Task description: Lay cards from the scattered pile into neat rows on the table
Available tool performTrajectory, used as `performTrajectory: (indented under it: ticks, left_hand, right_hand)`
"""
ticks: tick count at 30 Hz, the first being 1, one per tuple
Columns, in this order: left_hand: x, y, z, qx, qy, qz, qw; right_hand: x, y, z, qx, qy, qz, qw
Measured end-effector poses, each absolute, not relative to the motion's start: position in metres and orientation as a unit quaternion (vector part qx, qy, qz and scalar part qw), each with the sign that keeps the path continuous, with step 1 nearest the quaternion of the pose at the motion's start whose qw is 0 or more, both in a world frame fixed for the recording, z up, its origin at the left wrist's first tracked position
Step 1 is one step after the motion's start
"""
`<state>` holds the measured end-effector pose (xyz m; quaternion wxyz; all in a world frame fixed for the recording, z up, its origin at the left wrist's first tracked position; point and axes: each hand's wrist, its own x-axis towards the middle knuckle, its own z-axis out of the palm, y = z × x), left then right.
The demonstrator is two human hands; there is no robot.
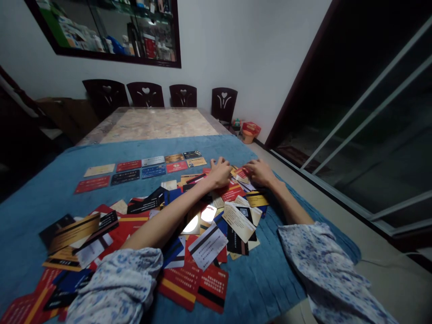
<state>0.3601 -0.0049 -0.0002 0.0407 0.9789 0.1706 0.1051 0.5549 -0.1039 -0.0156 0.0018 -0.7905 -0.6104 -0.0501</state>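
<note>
A loose pile of plastic cards, red, gold, white, black and blue, spreads over the blue cloth. My left hand point(220, 173) is over the far side of the pile, its fingers bent and apart, with no card visible in them. At the pile's far right edge, my right hand point(259, 173) has its fingers closed at the edge of a red card point(240, 174); its fingertips are partly hidden. Between my forearms lie a cream card point(239, 220) and a silver-white card point(208, 245). Left of my left hand, two rows of cards lie face up, including a blue card point(153, 171).
The blue cloth point(43, 180) covers the near part of a marble-patterned table point(162, 121). Several dark chairs point(183, 95) line the far wall. An orange bucket point(249, 136) stands on the floor, and a sliding glass door point(364, 117) is at the right.
</note>
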Motion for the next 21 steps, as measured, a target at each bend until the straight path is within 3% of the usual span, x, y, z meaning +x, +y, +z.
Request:
performTrajectory:
  ticks: [21]
  left_hand:
    - [0.392, -0.018, -0.003, 0.971, 0.199, 0.076, 0.11]
  right_hand:
    - [0.575, -0.108, -0.04, -0.755, -0.651, -0.042, 0.064]
